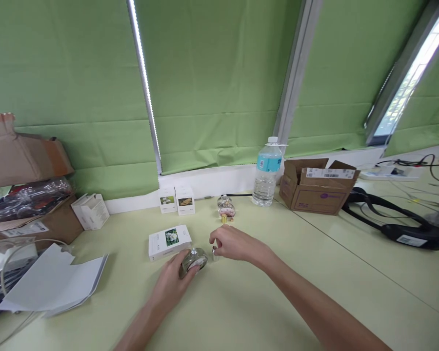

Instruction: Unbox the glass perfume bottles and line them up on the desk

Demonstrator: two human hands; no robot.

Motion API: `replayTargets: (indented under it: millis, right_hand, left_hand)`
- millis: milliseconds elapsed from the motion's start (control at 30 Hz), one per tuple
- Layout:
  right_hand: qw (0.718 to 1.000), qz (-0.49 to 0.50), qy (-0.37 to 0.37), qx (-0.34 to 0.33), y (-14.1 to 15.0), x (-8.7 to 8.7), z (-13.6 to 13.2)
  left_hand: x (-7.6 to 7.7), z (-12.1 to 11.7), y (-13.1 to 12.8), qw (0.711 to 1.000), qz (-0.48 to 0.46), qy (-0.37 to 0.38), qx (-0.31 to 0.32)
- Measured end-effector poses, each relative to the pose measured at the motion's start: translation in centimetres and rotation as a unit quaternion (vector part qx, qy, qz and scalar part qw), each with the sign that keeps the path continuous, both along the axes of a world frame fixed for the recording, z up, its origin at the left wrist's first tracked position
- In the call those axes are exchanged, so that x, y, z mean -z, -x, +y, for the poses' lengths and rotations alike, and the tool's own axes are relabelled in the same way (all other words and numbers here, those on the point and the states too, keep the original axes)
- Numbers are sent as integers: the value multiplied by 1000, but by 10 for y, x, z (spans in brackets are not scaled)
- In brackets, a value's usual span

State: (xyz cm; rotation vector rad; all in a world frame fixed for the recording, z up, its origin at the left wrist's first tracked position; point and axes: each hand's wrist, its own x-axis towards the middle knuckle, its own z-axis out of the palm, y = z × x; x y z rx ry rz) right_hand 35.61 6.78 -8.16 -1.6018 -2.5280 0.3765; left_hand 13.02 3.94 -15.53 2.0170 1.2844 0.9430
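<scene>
Near lower centre, the left hand [171, 284] is gripping a glass perfume bottle [201, 257]; just beside, the right hand [232, 243] is pinching a small clear cap [215, 255]. Were either grip loosening, I'm fearing smooth glass slipping.

The bench [263, 307] has a pale yellow-green top, and a thin seam [332, 242] crosses its right part. Along its far edge runs a low white ledge [212, 179]. Above this ledge hang plain green blinds [219, 73], slightly wrinkled at the bottom, between grey window frames [296, 73]. Daylight enters by a narrow gap [141, 53] and, beyond the far right corner, by a bright window [413, 87].
</scene>
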Motion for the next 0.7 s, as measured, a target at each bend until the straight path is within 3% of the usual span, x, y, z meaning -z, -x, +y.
replayTargets:
  millis: [167,400,567,700]
  right_hand:
    - [996,76,-24,-37,10,-8,-9]
    - [986,125,41,-107,31,3,-12]
    - [986,137,-1,-98,30,7,-6]
    - [987,142,-66,-35,19,4,6]
  left_hand:
    - [-2,1,-1,999,-24,21,17]
    - [1,5,0,996,-71,51,28]
    - [3,9,0,992,-110,66,24]
    - [7,12,2,992,-104,74,-7]
